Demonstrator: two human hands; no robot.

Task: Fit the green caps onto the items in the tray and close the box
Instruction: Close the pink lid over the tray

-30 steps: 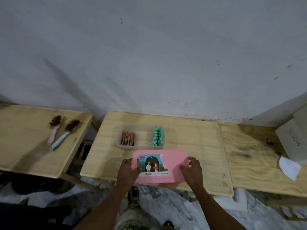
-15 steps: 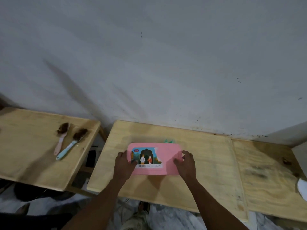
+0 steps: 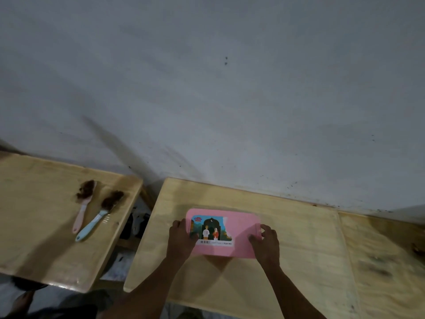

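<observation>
Our left hand (image 3: 180,240) grips the left short edge of the pink lid (image 3: 241,227), with the thumb lying on top. Our right hand (image 3: 266,242) grips the right short edge in the same way, thumb on top and the fingers curled round the rim. The lid lies flat, a little left of the middle of the middle desk (image 3: 299,231), and it hides what is under it.

Bare wood shows on every side of the lid, with the widest free space to the right. The far edge of this desk meets the wall (image 3: 207,88). A dark gap separates it from the left desk (image 3: 34,226), while the right desk (image 3: 379,245) stands directly against it.

We count one lid, three desks and two brushes. The pink-handled brush (image 3: 81,214) and the blue-handled brush (image 3: 94,223) lie close together on the left desk, bristles away from us.

One sticker (image 3: 210,230) covers the left half of the lid. It shows two small figures under a dark arch with a crescent moon. Below them is a barcode and a line of print, too blurred to read.
</observation>
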